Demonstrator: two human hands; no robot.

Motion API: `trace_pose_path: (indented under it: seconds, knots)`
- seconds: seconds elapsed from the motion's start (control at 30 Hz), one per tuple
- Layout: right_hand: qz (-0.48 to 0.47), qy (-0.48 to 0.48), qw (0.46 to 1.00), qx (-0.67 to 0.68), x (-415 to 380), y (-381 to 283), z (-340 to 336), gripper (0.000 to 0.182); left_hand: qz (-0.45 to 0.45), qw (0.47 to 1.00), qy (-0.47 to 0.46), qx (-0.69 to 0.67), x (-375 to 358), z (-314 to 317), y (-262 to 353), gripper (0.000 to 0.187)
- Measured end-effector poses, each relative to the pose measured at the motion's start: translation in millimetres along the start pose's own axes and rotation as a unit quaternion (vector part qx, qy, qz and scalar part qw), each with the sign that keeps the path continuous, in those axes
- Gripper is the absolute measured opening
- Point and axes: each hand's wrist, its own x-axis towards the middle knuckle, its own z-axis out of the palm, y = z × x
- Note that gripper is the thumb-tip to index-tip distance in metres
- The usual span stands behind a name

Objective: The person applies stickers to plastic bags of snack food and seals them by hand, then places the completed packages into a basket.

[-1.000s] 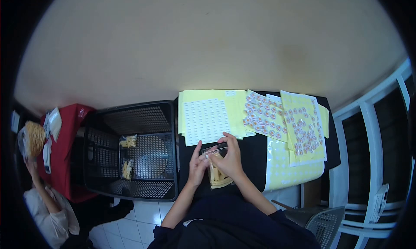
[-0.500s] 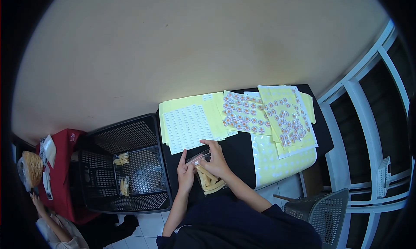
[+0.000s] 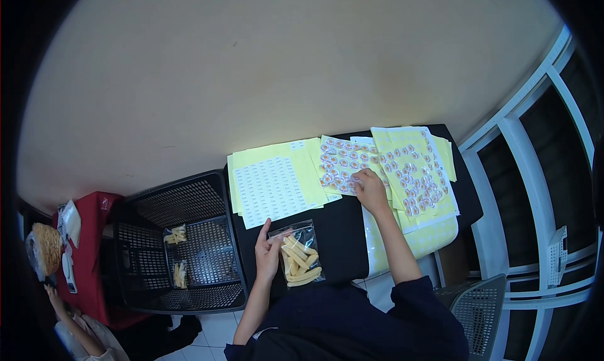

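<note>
A clear plastic bag [image 3: 301, 260] of pale yellow snack sticks lies on the black-covered table. Its left edge is gripped by my left hand [image 3: 267, 257], thumb over the plastic and index finger pointing up. Over a sheet of round orange-and-white stickers [image 3: 343, 156], my right hand [image 3: 372, 190] has its fingertips pinched together at a sticker near the sheet's lower edge; the fingers partly hide it. To the left is a white sheet of small printed labels [image 3: 267, 188] on yellow backing paper.
More sticker sheets [image 3: 418, 172] overlap at the table's right. A black plastic basket [image 3: 233, 260] stands left, with two small snack packs inside. Beyond it are a red-covered table [image 3: 91, 254] and another person's arm [image 3: 78, 329]. A grey chair [image 3: 481, 311] is at lower right.
My right hand has let go of the bag and moved up and right to the sticker sheet. The bag now lies flatter, with my left hand still at its edge.
</note>
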Motion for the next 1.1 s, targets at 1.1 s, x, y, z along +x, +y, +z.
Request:
trace_pose_path:
  seconds: [1.1]
  knots:
    - [-0.115, -0.094, 0.972, 0.182, -33, -109, -22, 0.007, -0.002, 0.995, -0.103, -0.001, 6, -6, 7, 0.067]
